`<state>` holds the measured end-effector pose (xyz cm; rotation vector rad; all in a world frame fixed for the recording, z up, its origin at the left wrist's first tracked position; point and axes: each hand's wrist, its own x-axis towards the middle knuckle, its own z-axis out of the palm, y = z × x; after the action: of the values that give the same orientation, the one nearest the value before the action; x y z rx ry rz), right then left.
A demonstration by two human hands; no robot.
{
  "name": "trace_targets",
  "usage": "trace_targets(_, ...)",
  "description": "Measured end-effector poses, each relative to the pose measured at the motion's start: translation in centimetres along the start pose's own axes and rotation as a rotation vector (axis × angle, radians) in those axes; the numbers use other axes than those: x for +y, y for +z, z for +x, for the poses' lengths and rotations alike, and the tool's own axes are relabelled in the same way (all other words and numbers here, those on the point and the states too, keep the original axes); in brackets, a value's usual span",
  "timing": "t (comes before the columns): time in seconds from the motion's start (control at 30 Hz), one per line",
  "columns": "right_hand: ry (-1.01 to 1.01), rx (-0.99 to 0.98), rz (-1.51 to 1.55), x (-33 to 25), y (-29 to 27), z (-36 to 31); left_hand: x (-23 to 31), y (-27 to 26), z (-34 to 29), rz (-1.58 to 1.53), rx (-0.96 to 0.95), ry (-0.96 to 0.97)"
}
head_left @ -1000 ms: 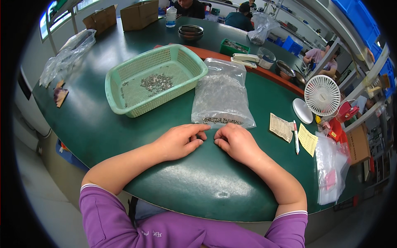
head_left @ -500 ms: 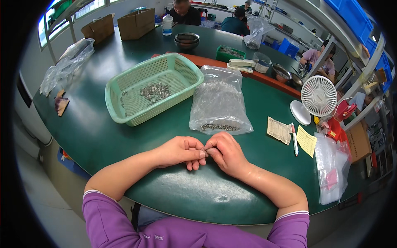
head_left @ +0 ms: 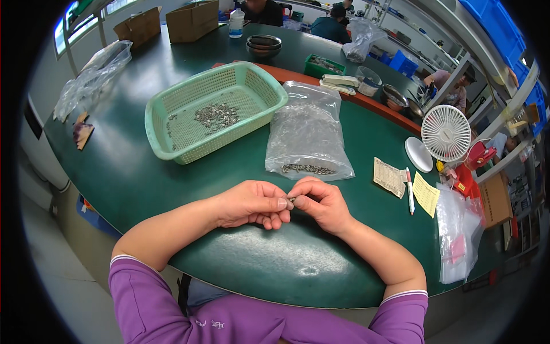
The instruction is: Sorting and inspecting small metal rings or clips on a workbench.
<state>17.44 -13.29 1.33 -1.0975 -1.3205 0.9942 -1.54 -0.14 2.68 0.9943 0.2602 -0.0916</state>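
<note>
Between the fingertips of both hands is a small metal part (head_left: pixel 291 199), too small to name more closely. My left hand (head_left: pixel 256 204) pinches it with thumb and forefinger, the other fingers curled. From the other side my right hand (head_left: pixel 322 202) closes thumb and forefinger on the same part. Just beyond the hands lies a clear plastic bag (head_left: pixel 306 135) with many small metal parts gathered along its near end. To its left stands a pale green mesh basket (head_left: pixel 166 150), with a loose heap of small metal pieces (head_left: pixel 217 116) on its bottom.
On the right are a brown paper slip (head_left: pixel 389 176), a pen (head_left: pixel 410 192), a yellow note (head_left: pixel 425 194), a white fan (head_left: pixel 446 133) and clear bags (head_left: pixel 458 235). Crumpled plastic (head_left: pixel 94 77) lies far left. Cardboard boxes (head_left: pixel 193 22), stacked bowls (head_left: pixel 263 46) and several people are farther back.
The view has shifted slightly, so the tabletop things appear a little higher. Both hands stay together, fingertips on the small metal part, with a slight change in finger position.
</note>
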Motion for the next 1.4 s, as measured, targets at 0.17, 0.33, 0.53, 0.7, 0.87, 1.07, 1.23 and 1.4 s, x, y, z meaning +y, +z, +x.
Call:
trace_targets(0.17,-0.031,-0.019,-0.062,0.5,0.1,0.0,0.1,0.1,-0.1,0.014,0.013,-0.001)
trace_targets(0.33,-0.369,0.0,-0.542,-0.5,0.5,0.7,-0.6,-0.3,0.1,0.114,0.104,-0.052)
trace_targets(0.53,-0.461,-0.061,-0.688,-0.7,-0.4,0.3,-0.3,0.7,0.1,0.238,0.168,-0.015)
trace_targets(0.7,-0.344,0.001,-0.509,0.0,0.0,0.1,-0.1,0.4,0.0,0.298,0.16,0.043)
trace_targets(0.87,-0.294,0.149,-0.406,-0.2,-0.2,0.2,0.1,0.2,0.1,0.328,0.126,0.163)
trace_targets(1.07,-0.183,0.212,-0.308,0.0,-0.2,0.2,-0.2,0.0,0.2,0.347,0.13,0.272)
trace_targets(1.23,-0.167,0.214,-0.308,0.1,-0.2,0.4,-0.1,-0.2,-0.1,0.347,0.158,0.282)
trace_targets(1.4,-0.207,0.369,-0.544,0.8,-1.2,1.0,3.1,-0.2,-2.1,1.031,0.539,0.727)
